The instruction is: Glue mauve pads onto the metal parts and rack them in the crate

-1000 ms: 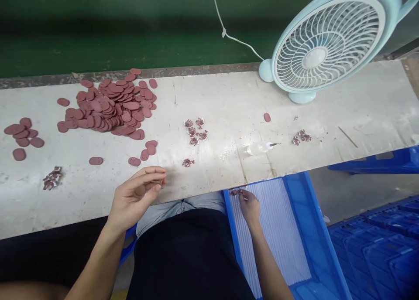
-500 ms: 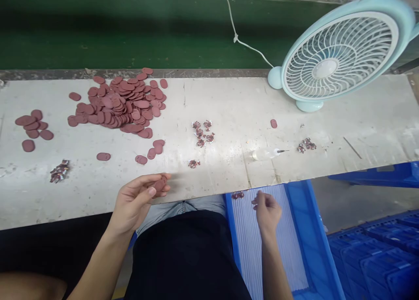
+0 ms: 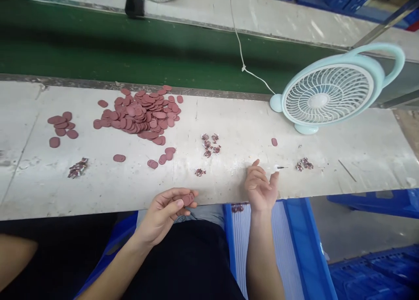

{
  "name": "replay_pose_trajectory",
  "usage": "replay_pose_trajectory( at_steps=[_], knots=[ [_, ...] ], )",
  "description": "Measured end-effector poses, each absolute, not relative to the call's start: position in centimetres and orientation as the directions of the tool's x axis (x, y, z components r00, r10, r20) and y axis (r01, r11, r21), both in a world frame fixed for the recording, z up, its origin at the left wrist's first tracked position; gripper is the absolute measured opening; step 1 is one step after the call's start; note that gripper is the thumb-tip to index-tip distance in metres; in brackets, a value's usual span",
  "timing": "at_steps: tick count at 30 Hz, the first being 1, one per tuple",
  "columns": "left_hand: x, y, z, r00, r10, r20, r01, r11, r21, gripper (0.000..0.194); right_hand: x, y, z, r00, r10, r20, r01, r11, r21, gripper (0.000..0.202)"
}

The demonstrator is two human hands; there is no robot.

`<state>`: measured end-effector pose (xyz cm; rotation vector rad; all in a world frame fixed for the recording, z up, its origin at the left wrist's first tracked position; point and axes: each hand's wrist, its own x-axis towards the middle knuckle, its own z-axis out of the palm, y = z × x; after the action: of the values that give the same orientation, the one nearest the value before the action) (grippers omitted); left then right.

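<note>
My left hand is closed on a few reddish-brown oval pieces, pinched between thumb and fingers at the table's front edge. My right hand is over the table, its fingers apart, around a small clear needle-tip bottle. That bottle lies on its side, partly hidden by the fingers, its dark tip pointing right. Small clusters of brown and white parts lie between the hands and farther back. A big pile of oval pieces spreads beyond my left hand.
A light-blue fan stands at the back right, its white cord running up. Below the table edge is a blue crate with a ribbed white liner and a few brown parts. Another person's arm shows at lower left.
My right hand has moved from over the blue crate up to the bottle on the table, and its fingers have spread. The left hand keeps its oval pieces. The camera view has shifted.
</note>
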<state>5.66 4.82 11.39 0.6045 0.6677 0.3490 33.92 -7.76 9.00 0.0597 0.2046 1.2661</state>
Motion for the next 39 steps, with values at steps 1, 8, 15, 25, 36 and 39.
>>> replay_pose_trajectory(
  at_steps=[1, 8, 15, 25, 36, 39],
  knots=[
    [5.7, 4.6, 11.4, 0.741, 0.475, -0.475, -0.117, 0.788, 0.605, 0.019, 34.1, -7.5, 9.3, 0.277, 0.953, -0.125, -0.945, 0.293, 0.143, 0.036],
    [6.9, 3.1, 12.0, 0.786, 0.402, -0.47, -0.175, 0.874, 0.454, 0.023, 27.2, -6.5, 14.6, 0.551, 0.735, -0.395, -0.761, 0.248, -0.599, 0.038],
    [7.5, 2.5, 12.6, 0.854, 0.354, -0.381, -0.198, 0.899, 0.391, 0.04, 20.8, -6.4, 17.7, 0.787, 0.599, -0.15, -0.253, 0.09, -0.963, 0.027],
    [7.8, 2.1, 12.0, 0.847, 0.4, -0.351, -0.183, 0.838, 0.515, 0.04, 21.0, -6.3, 17.7, 0.79, 0.588, -0.172, -0.261, 0.07, -0.963, 0.029],
    [8.2, 1.3, 12.7, 0.777, 0.44, -0.451, -0.227, 0.863, 0.451, 0.019, 19.5, -6.6, 15.9, 0.841, 0.537, 0.063, 0.004, 0.11, -0.994, 0.025],
    [8.2, 1.2, 12.7, 0.782, 0.417, -0.463, -0.212, 0.877, 0.431, 0.029, 19.2, -6.7, 15.5, 0.85, 0.509, 0.139, 0.109, 0.088, -0.99, 0.024]
  ],
)
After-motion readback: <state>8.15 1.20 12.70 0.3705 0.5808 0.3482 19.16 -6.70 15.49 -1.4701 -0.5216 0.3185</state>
